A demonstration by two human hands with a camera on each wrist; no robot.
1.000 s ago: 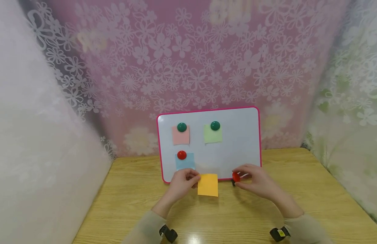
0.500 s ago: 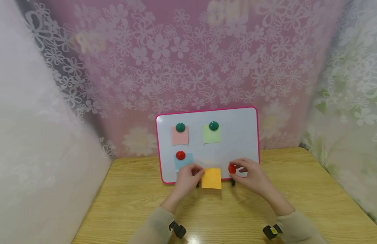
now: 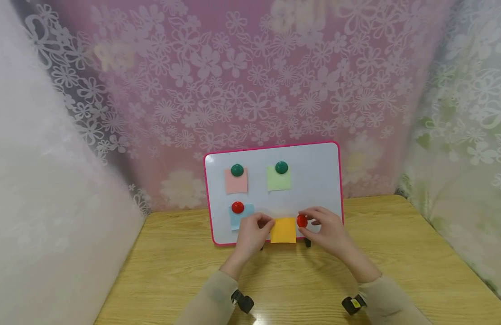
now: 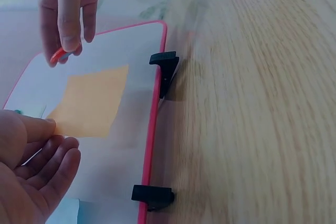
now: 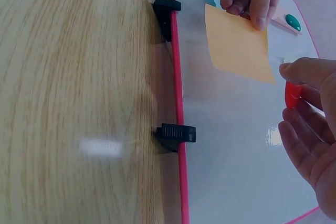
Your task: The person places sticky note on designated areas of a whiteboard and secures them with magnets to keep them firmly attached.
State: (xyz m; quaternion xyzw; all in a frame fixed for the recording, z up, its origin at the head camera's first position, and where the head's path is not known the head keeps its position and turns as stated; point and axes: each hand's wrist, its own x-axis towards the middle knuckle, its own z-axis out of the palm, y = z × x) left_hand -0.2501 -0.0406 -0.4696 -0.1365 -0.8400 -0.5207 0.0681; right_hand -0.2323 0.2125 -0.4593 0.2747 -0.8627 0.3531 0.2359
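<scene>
My left hand (image 3: 252,233) pinches an orange sticky note (image 3: 283,230) by its upper left corner, in front of the lower part of a pink-framed whiteboard (image 3: 315,180). To the right of the note, my right hand (image 3: 325,228) holds a round red magnet (image 3: 301,220) between thumb and fingers. In the right wrist view the magnet (image 5: 292,95) is apart from the note (image 5: 239,44). A blue note (image 3: 236,221) under another red magnet (image 3: 237,207) is on the board, partly hidden behind my left hand.
Higher on the board, green magnets hold a pink note (image 3: 236,183) and a light green note (image 3: 279,180). Black clip feet (image 5: 176,132) support the lower edge on the wooden table (image 3: 173,253). A flowered curtain (image 3: 250,90) hangs behind.
My left hand has carried the orange note up and to the right toward the board. The right hand with the red magnet has moved up and left, closer to the note.
</scene>
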